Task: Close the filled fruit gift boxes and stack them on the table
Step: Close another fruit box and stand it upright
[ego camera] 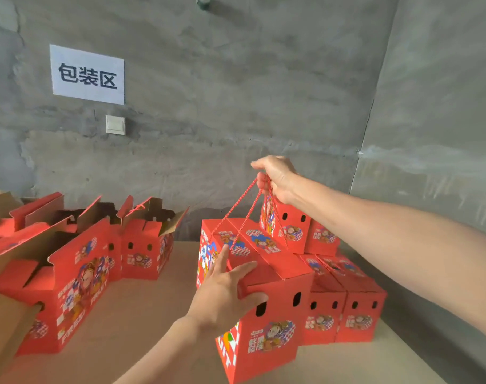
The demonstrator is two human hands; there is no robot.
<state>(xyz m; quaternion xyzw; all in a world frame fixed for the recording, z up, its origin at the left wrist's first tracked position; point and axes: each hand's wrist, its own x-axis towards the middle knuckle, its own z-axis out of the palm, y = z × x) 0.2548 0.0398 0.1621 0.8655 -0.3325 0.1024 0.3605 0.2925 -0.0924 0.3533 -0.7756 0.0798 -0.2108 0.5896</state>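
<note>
Gripping its rope (247, 217), right hand (276, 178) holds box (278, 303) pointing lengthwise toward wall (236, 106)

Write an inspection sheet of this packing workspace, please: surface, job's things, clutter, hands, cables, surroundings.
Surface: tan table, bare in the middle.
Job's things: closed red front box with a red rope handle; closed stacked boxes at right, in two levels; open boxes at left, flaps up.
Clutter: brown cardboard piece at the lower left edge.
Hands: left hand rests on the front box's top, fingers spread; right hand grips the rope handle, held up.
Cables: nothing seen.
Surroundings: grey concrete wall, paper sign, wall switch.
</note>
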